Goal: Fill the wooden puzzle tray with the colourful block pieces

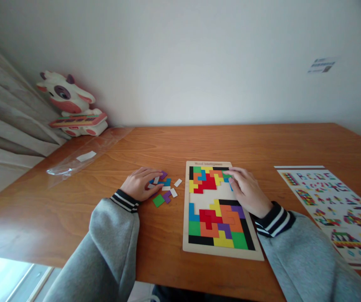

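Observation:
My left hand (141, 183) rests at the left of the board, fingers spread over a small pile of loose puzzle pieces. Around its fingertips lie a green square piece (158, 201), a purple piece (167, 196), a blue piece (167, 182) and several white pieces (178, 183). The wooden puzzle board (186, 226) is partly filled with coloured block pieces; a bare band crosses its middle. Over its upper right edge is my right hand (246, 191), thumb and index finger apart, with green and blue pieces (226, 176) showing between them. Its palm hides part of the board's right side.
A printed pattern sheet (334, 209) lies on the table (161, 239) at the right. At the back left, a clear plastic bag (82, 161) lies before a toy cow with a keyboard (73, 107). A curtain (10, 113) hangs at the left, and a wall stands behind.

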### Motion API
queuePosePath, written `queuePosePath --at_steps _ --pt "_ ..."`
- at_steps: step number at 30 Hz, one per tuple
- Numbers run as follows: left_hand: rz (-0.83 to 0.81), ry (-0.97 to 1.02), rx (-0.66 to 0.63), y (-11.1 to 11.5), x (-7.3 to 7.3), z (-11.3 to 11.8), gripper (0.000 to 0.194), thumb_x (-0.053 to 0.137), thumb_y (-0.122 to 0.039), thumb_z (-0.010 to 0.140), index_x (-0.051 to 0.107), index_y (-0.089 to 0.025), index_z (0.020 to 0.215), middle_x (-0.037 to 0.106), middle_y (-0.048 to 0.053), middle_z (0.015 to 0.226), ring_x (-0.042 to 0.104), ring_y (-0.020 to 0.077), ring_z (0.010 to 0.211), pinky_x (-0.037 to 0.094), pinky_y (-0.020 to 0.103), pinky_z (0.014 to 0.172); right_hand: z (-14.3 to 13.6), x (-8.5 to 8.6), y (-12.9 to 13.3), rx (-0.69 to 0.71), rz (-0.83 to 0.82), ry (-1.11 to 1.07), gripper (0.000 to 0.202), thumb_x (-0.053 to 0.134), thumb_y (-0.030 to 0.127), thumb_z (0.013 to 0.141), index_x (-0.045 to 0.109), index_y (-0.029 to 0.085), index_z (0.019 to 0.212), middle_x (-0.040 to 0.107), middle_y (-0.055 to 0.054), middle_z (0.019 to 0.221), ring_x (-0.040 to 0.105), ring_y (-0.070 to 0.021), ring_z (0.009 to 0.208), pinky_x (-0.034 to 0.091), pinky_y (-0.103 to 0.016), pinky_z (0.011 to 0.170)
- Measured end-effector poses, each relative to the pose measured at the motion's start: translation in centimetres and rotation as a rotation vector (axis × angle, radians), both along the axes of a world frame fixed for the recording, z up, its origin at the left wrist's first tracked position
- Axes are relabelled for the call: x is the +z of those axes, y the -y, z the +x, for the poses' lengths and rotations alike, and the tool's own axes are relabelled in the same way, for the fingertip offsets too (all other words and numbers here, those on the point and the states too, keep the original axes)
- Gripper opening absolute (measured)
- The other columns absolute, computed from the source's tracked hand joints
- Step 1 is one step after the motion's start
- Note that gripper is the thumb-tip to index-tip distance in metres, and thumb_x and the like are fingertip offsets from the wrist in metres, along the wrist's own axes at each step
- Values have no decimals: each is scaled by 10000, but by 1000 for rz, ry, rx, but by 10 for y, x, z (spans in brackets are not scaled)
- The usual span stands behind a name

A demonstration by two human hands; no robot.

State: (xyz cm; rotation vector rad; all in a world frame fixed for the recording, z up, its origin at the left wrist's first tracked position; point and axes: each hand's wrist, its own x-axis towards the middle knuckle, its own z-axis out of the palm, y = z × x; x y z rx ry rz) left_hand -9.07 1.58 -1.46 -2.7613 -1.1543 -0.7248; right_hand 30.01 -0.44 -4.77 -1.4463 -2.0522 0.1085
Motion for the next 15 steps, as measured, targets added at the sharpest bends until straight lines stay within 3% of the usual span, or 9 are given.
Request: queuePosePath --at_steps 5,15 --pt "4 51 -148 1 -1 7 200 623 -298 937 730 -237 1094 767 55 1010 724 175 931 595 296 849 -1 1 0 -3 -4 -5 345 375 289 992 639 244 1209 613 -127 1231 569 -310 1181 464 -539 999" --pt "-126 74 -119 0 -2 -1 248 572 -255 948 719 -259 1149 773 42 1008 734 164 872 609 276 820 -1 1 0 0 16 -16 341 381 294 996 632 257 1225 619 -119 1223 575 -300 1170 456 -531 1019"
